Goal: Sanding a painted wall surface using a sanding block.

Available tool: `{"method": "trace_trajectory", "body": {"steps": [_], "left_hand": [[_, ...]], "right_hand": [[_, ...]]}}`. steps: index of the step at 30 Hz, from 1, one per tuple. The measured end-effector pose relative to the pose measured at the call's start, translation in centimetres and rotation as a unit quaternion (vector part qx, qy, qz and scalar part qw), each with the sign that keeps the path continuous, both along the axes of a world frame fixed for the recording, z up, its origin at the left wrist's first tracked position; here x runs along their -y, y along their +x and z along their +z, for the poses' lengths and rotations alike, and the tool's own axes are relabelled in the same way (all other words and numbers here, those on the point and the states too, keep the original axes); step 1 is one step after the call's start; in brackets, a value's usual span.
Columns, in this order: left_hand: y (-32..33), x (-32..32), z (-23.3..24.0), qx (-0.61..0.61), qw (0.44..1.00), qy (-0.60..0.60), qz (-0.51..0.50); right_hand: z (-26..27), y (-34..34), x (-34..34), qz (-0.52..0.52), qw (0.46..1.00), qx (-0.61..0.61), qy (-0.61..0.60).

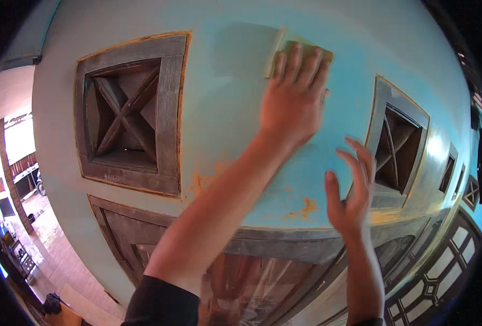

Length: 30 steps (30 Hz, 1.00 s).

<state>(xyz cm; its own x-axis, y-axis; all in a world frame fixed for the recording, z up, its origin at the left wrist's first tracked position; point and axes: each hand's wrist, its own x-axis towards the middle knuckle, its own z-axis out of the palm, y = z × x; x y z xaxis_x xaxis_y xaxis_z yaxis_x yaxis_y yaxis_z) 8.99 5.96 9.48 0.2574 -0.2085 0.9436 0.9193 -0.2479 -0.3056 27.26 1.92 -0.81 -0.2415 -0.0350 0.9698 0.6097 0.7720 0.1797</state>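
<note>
My left hand [294, 93] is raised against a turquoise painted wall [233, 106], fingers spread over a tan sheet that looks like sandpaper [279, 45]. It presses the sheet flat on the wall, between two framed vents; motion blurs its edges. Lower and to the right, my right hand [351, 187] holds nothing, its fingers apart in front of the wall. Behind its fingers is the right wooden vent [412, 163] with crossed slats. Orange-brown patches [306, 208] show through the paint below my left hand. Paler, greyish paint covers the wall to its left.
To the left, a dark wooden vent frame [169, 114] holds crossed slats. Below the hands runs the wooden top rail [290, 240] of a glazed window. A door with glass panes [444, 273] stands at far right. At left, a tiled floor [70, 281] leads outside.
</note>
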Motion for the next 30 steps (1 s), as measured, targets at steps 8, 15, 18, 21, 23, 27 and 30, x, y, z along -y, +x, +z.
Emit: {"method": "trace_trajectory", "body": {"steps": [8, 15, 18, 21, 23, 27, 30], "left_hand": [[5.7, -1.7, -8.3, -0.033, 0.991, -0.124, -0.041], [-3.4, 4.6, -18.8, -0.013, 0.980, -0.197, 0.037], [-7.9, 6.6, -16.9, 0.068, 0.978, -0.166, 0.103], [-10.0, 6.8, -12.5, 0.060, 0.982, -0.125, 0.126], [-10.0, 6.2, -8.1, 0.022, 0.993, -0.076, 0.092], [-12.1, 4.8, 0.7, -0.026, 0.994, -0.009, 0.109], [-11.3, 6.1, 3.0, -0.019, 0.992, -0.063, 0.109]], "right_hand": [[8.6, -5.3, 0.8, -0.018, 0.997, -0.055, -0.060], [3.5, -7.5, -2.9, -0.145, 0.989, -0.023, 0.024], [0.4, -7.3, -3.5, -0.179, 0.983, 0.018, 0.044], [0.6, -5.4, -4.2, -0.194, 0.975, 0.104, 0.041], [3.7, -3.9, -4.6, -0.198, 0.972, 0.094, 0.084], [3.6, -6.4, -4.4, -0.215, 0.967, -0.071, 0.114], [0.6, -5.7, -2.6, -0.149, 0.948, 0.270, 0.081]]}}
